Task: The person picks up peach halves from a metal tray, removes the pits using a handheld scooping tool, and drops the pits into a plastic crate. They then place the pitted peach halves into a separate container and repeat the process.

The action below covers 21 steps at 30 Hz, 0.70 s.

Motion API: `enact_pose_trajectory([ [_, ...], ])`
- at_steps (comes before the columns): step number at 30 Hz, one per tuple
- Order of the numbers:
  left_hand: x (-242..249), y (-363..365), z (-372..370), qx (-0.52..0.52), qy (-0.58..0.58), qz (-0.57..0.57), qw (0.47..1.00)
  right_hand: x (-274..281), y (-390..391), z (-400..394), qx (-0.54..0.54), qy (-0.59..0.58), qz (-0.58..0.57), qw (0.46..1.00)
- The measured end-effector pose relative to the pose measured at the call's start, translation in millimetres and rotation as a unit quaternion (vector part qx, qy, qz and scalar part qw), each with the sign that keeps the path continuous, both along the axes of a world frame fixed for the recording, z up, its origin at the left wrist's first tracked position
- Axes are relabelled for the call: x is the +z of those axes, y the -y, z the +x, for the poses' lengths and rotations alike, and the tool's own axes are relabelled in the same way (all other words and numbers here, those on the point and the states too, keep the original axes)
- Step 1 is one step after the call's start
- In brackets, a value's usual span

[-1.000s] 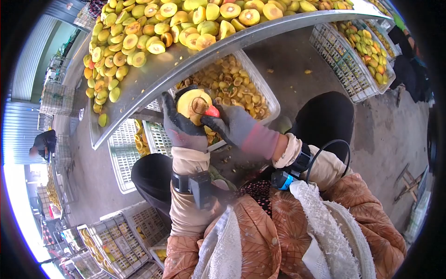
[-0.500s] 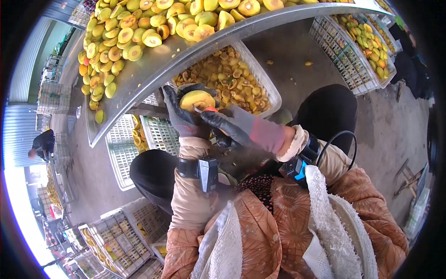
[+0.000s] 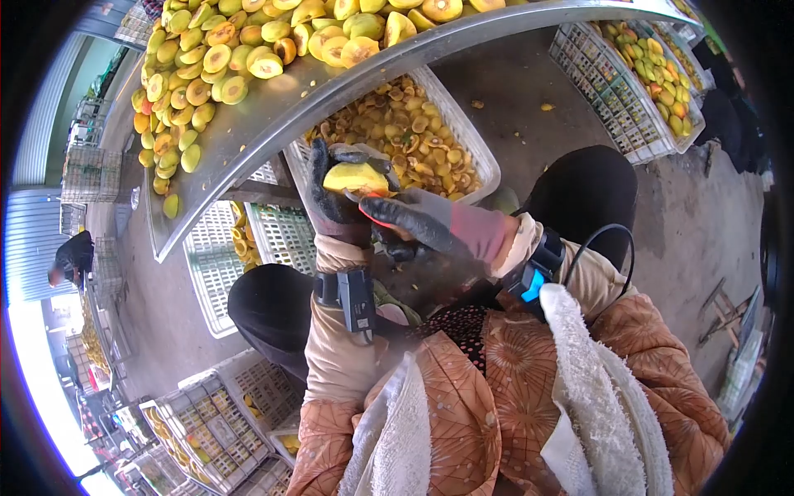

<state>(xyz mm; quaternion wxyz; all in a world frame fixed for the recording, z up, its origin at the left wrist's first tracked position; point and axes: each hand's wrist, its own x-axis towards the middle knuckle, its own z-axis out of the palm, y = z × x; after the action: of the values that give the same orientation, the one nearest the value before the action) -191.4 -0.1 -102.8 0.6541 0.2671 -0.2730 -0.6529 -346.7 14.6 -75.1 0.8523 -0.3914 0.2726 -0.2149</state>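
The left hand (image 3: 334, 210) is curled around a yellow fruit (image 3: 354, 177); from the right hand (image 3: 426, 221), clamped on a red-handled tool (image 3: 351, 197), the fruit lies near, at ten o'clock.

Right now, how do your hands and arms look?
The left hand and right hand wear grey gloves with blackish coating and pinkish cuffs. Beige oversleeves meet patterned orange sleeves. Each wrist bears a black device; a blue part and looping black cable show at the right.

Black-grey gloved left hand (image 3: 333, 202) cups rounded, cut yellow fruit (image 3: 354, 176); matching gloved right hand (image 3: 437, 219), fruit's four o'clock, grips red-handled tool (image 3: 370, 215).
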Motion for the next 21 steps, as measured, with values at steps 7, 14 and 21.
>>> enact_pose_trajectory([
  [7,-6,-3,15,0.007,0.03,-0.008,0.999,-42,4,21,0.037,-0.133,-0.283,0.949],
  [14,2,-24,24,-0.005,0.201,0.035,0.979,-62,-23,39,-0.085,0.009,-0.063,0.994],
  [21,-56,-49,87,0.319,0.357,0.001,0.878,-53,-2,33,0.076,-0.185,-0.325,0.924],
])
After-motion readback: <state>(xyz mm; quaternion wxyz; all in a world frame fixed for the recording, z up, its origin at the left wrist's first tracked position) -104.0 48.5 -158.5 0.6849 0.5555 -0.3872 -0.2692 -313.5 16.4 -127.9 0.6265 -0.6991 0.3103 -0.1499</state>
